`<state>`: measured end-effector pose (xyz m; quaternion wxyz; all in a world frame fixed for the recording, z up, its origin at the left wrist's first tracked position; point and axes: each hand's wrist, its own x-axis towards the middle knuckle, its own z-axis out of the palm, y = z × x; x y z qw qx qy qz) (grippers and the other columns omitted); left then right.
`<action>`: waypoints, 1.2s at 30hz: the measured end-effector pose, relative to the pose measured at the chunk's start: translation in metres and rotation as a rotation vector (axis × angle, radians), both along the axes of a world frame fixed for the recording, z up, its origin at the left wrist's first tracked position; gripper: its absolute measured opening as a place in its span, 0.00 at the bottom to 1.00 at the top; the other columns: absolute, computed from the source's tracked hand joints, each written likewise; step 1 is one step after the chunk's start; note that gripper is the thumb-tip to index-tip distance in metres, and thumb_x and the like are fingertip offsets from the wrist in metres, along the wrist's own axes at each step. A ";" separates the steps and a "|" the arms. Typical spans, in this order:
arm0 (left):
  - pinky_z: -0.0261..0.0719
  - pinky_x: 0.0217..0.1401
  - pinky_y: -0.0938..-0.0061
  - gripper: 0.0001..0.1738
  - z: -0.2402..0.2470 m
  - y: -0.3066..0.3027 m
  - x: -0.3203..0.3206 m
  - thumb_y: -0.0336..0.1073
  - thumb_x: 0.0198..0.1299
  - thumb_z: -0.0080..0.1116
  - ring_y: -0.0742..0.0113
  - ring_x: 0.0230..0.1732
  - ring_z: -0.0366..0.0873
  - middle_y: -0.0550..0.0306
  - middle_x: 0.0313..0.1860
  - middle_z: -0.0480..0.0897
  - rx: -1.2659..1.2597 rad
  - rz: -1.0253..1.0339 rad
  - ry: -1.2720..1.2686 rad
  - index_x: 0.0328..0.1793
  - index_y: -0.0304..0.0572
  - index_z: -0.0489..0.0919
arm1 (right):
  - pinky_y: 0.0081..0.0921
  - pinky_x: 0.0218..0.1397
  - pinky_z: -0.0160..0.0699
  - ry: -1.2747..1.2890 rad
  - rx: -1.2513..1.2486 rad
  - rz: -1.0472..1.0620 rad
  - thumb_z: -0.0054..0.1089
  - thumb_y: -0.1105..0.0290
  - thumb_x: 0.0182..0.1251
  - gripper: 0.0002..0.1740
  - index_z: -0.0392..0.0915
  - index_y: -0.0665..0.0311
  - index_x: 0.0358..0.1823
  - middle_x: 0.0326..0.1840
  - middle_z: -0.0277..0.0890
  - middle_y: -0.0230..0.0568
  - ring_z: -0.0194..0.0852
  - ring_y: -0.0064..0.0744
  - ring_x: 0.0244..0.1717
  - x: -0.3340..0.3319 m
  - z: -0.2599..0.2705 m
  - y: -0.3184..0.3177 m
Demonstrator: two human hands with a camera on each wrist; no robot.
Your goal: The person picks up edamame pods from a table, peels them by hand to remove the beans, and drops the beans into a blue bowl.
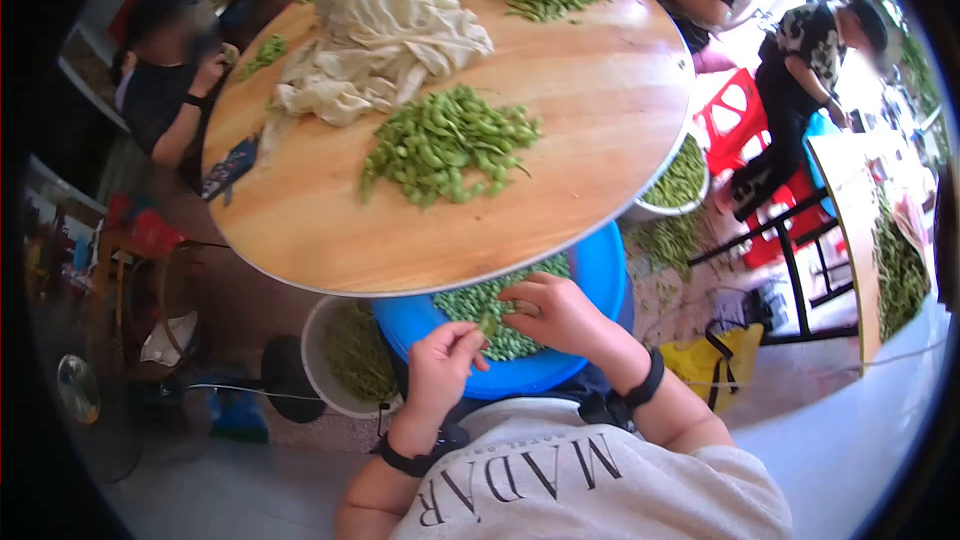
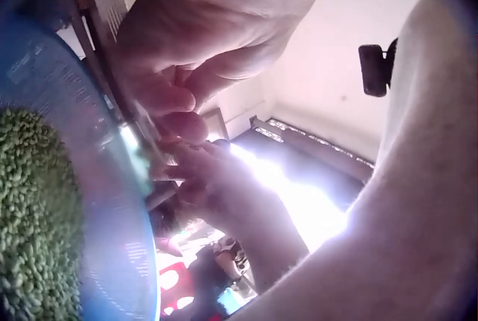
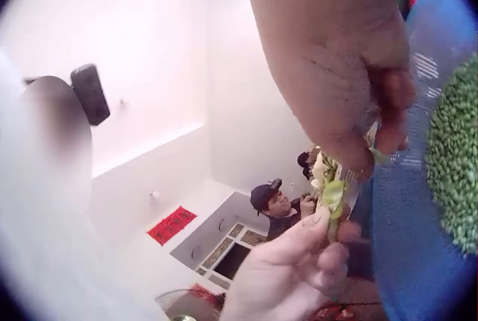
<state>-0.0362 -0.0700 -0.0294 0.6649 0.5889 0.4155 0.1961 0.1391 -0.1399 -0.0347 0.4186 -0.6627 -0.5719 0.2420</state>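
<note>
In the head view, my left hand [image 1: 440, 365] and right hand [image 1: 566, 314] meet over a blue basin [image 1: 607, 275] heaped with shelled green beans [image 1: 462, 302]. The left thumb and fingers pinch an edamame pod [image 3: 334, 200], which looks split in the right wrist view. Just above it in that view, the right hand's curled fingertips pinch a small green piece [image 3: 379, 157]. My left wrist view shows both hands' fingertips close together, with the pod hidden there.
Before me a round wooden table [image 1: 480, 255] bears a pod pile [image 1: 450, 145] and crumpled cloth [image 1: 390, 35]. Its edge overhangs the basin. A pale bucket [image 1: 315, 365] of green stuff stands left, another bucket [image 1: 690, 205] of pods right. Several people work around.
</note>
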 end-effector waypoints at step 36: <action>0.71 0.19 0.81 0.08 -0.005 -0.007 -0.008 0.25 0.60 0.49 0.72 0.19 0.77 0.54 0.23 0.79 0.255 -0.014 -0.002 0.46 0.33 0.71 | 0.23 0.29 0.71 0.559 -0.242 0.194 0.62 0.69 0.51 0.09 0.76 0.68 0.26 0.22 0.76 0.39 0.73 0.24 0.24 -0.030 0.000 0.003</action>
